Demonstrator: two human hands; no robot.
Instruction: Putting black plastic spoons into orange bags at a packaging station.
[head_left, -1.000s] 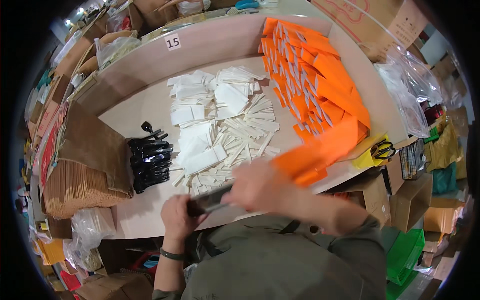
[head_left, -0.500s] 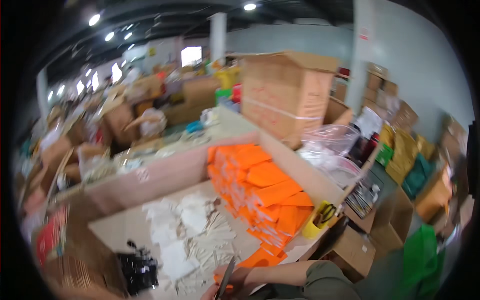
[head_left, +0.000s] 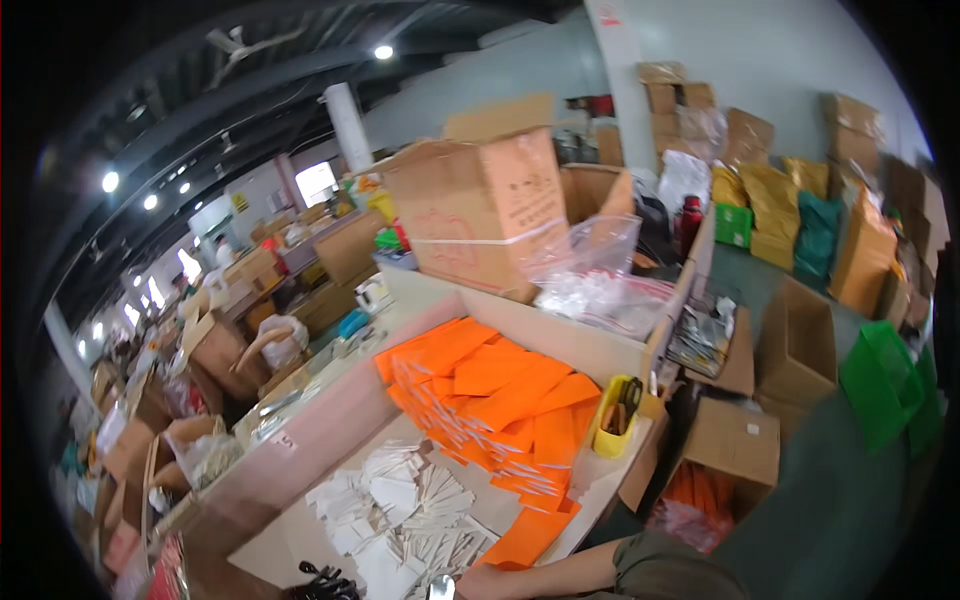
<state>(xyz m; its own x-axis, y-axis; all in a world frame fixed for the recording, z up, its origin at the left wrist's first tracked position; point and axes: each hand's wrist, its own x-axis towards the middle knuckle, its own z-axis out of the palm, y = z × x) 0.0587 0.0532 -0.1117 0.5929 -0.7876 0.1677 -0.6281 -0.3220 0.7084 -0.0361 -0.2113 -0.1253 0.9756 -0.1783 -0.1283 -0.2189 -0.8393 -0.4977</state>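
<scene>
Low, right hand (head_left: 482, 582) beside flat, overlapping orange strips (head_left: 490, 390)

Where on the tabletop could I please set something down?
The widest bare tabletop patch lies between the low partition, the white slips and the black pieces. A narrower strip separates the slips from the orange strips. It is crowded at both piles and around the right hand.

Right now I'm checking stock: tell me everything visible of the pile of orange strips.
The pile of orange strips holds many flat, bright, fabric- or paper-like pieces, overlapping at slants, pale edges showing toward the left. It lies on the tabletop in a corner of the partition; its nearest strip lies beside the right hand, contact unclear.
</scene>
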